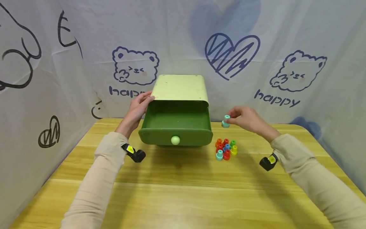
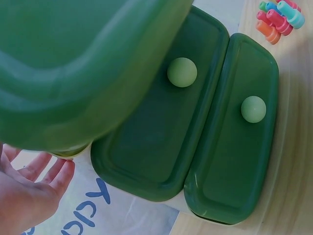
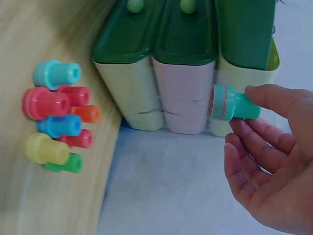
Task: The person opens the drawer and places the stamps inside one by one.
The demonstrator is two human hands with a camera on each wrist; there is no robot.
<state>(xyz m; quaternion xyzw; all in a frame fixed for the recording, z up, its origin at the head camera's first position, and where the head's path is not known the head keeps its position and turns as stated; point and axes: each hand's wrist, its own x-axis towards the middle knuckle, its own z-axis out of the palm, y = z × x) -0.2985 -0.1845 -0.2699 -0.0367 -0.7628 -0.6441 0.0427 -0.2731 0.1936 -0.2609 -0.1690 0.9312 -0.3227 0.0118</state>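
A cream drawer cabinet (image 1: 178,87) stands at the back of the table. Its green top drawer (image 1: 157,136) is pulled out, and the part of its inside that shows holds nothing. My left hand (image 1: 135,111) rests against the cabinet's upper left side, fingers fairly straight; in the left wrist view the hand (image 2: 29,198) is partly cut off by the frame. Right of the drawer, my right hand (image 1: 247,119) pinches a turquoise toy stamp (image 3: 237,104) between thumb and fingers, above the table. Several similar stamps, including a blue one (image 3: 61,126), stand grouped below that hand.
Under the open drawer, two lower drawers, the middle one (image 2: 142,152) and the bottom one (image 2: 227,156), are closed; each has a round pale green knob. A white curtain (image 1: 177,38) with drawings hangs right behind the wooden table (image 1: 183,197).
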